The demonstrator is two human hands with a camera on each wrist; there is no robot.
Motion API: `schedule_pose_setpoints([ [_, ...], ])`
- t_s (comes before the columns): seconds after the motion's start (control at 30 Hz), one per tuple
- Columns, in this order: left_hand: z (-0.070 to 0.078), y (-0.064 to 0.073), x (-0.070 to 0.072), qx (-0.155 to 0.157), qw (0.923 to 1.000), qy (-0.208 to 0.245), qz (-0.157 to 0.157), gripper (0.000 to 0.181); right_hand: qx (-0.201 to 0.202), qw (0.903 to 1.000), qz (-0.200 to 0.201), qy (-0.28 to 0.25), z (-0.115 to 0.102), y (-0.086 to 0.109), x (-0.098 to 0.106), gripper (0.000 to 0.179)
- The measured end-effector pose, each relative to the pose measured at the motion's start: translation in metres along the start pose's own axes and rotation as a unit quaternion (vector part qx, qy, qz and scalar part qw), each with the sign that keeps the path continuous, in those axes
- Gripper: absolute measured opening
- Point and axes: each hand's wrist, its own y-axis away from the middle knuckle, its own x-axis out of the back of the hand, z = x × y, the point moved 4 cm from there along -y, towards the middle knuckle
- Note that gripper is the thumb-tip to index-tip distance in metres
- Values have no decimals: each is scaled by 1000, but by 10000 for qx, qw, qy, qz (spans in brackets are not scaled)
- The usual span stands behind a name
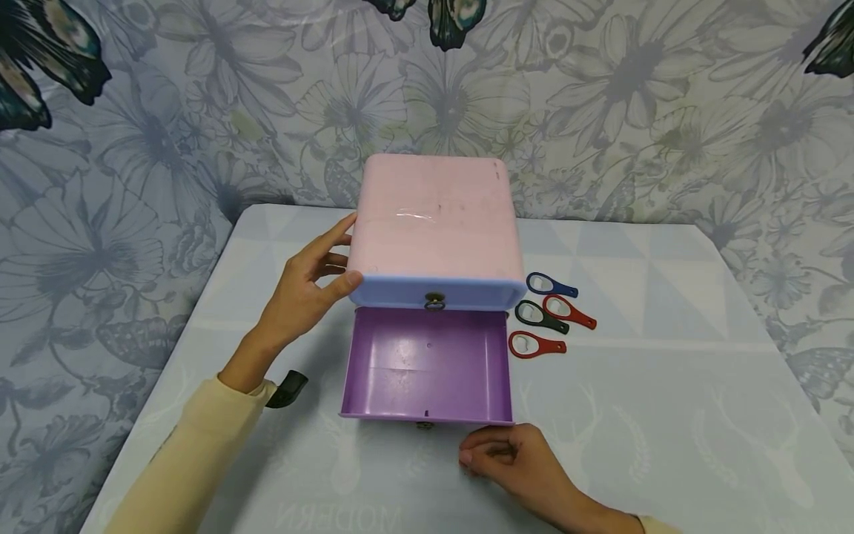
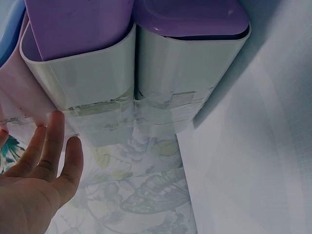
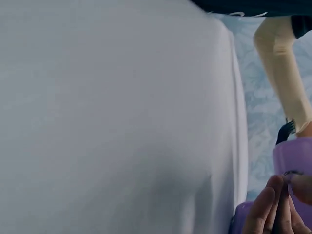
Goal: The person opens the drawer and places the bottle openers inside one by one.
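While the left hand [image 1: 303, 289] rests against its side, the cabinet [image 1: 437, 219] stands mid-frame: plastic, round-cornered, pink on top, scuffed, with one glossy strip.

Left hand: fingers spread, nearly straight, thumb at the blue drawer's left edge.

Blue drawer [image 1: 387, 293]: pushed in; dark metal ring pull [image 1: 434, 301].

Purple drawer [image 1: 427, 371]: shallow rectangular tray, smooth and shiny, pulled out toward lower centre.

Right hand [image 1: 523, 463]: lower centre-right, just below the purple drawer's front right corner; fingers curled, thumb drawn against them, nothing seen between. From where I stand, I cannot tell whether it touches the drawer.

Casings [image 2: 100, 78]: pale, rounded, bearing creased transparent tape.

Openers [image 1: 550, 346], four: flat, ring-headed; one blue, one green, two red; grouped right of the cabinet, the lowest beside the purple drawer's right wall.

Table [image 1: 667, 297]: pale, printed with triangles and antlers; open surface right of the openers, far edge by the floral wall [image 1: 600, 163].
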Motion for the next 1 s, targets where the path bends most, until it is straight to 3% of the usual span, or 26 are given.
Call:
schedule_pose_setpoints([
  [0.1,0,0,0,20,10000,6,-2,70,-49,9998,-55,188,5,2,9,23],
  [0.3,-1,-1,-2,63,10000,3,-14,71,215,9978,21,630,13,8,31,21],
  [0.53,-2,0,0,37,10000,27,2,70,283,9903,533,1251,10,3,67,21],
  [0.73,-1,1,1,43,10000,-7,2,70,703,9700,1187,2000,0,-11,99,17],
  [1.0,0,0,-1,8,10000,32,-39,70,1051,9333,1767,2946,-6,-34,153,18],
])
